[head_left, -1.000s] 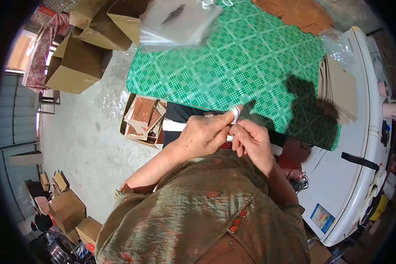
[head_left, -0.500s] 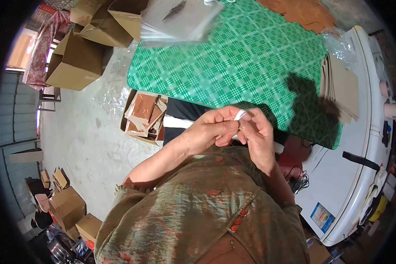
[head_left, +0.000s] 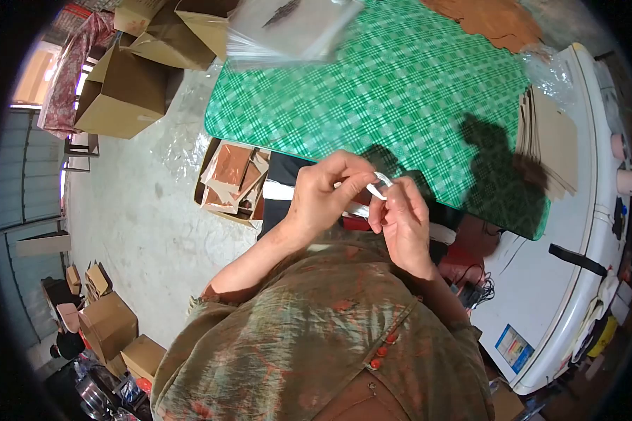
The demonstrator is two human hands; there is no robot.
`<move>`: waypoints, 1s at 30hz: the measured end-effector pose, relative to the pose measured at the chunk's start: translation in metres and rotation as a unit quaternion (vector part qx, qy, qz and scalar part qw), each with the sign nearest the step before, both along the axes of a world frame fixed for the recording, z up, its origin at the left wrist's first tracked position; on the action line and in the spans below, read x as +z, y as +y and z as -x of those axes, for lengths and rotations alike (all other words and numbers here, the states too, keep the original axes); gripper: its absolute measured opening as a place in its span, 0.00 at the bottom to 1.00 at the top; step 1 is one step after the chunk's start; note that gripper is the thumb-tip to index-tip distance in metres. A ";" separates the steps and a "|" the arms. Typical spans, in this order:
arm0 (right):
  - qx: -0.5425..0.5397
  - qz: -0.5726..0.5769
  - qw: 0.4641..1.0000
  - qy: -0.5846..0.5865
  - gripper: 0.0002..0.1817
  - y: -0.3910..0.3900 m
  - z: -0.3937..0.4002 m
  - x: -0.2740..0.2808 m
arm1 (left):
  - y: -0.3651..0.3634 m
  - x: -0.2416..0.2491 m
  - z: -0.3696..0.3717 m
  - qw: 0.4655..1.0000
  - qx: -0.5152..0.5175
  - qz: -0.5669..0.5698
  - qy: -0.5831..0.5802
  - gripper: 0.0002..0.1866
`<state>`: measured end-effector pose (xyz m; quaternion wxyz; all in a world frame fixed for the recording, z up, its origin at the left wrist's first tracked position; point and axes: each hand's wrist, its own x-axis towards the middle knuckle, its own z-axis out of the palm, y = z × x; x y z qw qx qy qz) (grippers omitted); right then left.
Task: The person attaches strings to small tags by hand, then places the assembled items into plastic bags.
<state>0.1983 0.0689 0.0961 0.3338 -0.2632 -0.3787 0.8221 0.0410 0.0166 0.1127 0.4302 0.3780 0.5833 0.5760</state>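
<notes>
A small white strip [head_left: 378, 188], curved into a loop, is held in front of my body near the table's front edge. My left hand [head_left: 323, 193] pinches one side of it between thumb and forefinger. On the other side, my right hand [head_left: 404, 221] has its fingers curled and closed around the strip's lower end. Both hands are close together, just above my lap and beside the green checked tablecloth [head_left: 316, 105].
An open box of brown and tan scraps [head_left: 233, 175] stands left of my lap. Clear plastic sheets [head_left: 288, 35] lie at the table's back left, brown pieces [head_left: 488, 21] at the back, tan sheets [head_left: 551, 133] at right. Cardboard boxes [head_left: 130, 98] stand left; a white appliance [head_left: 527, 302] right.
My left hand has lifted and turned, moving slightly away from my right hand. The white strip now shows as an open loop between them.
</notes>
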 end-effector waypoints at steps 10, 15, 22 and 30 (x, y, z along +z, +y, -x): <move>0.024 0.063 0.985 -0.156 0.11 -0.006 -0.010 -0.023 | -0.009 -0.006 0.013 0.948 -0.223 -0.099 0.204 0.07; 0.086 0.012 0.979 -0.184 0.15 0.002 -0.019 -0.025 | 0.016 0.000 0.025 0.941 -0.243 -0.018 0.236 0.11; 0.123 -0.107 0.961 -0.224 0.16 0.005 -0.033 -0.055 | 0.147 0.035 0.118 0.914 0.028 -0.136 0.382 0.09; 0.079 -0.042 0.966 -0.241 0.13 0.008 -0.048 -0.066 | 0.286 0.052 0.243 0.802 0.090 -0.168 0.566 0.20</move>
